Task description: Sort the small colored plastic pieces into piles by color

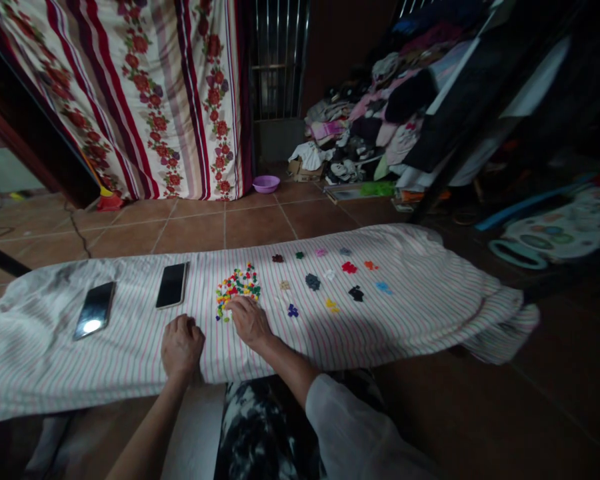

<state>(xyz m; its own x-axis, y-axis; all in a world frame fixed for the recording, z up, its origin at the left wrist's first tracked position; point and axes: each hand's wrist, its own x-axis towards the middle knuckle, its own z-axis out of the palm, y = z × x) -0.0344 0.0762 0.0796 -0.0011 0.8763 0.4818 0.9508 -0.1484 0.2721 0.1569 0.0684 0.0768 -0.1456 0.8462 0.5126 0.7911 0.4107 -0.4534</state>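
My right hand (250, 321) reaches over the near edge of a mixed pile of small colored pieces (237, 287). Its fingers are bent together at the pieces, and what they pinch, if anything, is too small to make out. To the left, my left hand (181, 345) rests on the striped cloth (130, 360), fingers curled in a loose fist. Right of the mixed pile lie several small heaps sorted by color, among them dark grey (313, 282), black (356, 293), red (349, 267), yellow (332, 305), purple (293, 311) and light blue (383, 288).
Two phones, one nearer my left hand (172, 285) and one farther left (95, 311), lie on the cloth. Beyond the table are a purple basin (266, 184), a floral curtain (150, 100) and a heap of clothes (370, 120).
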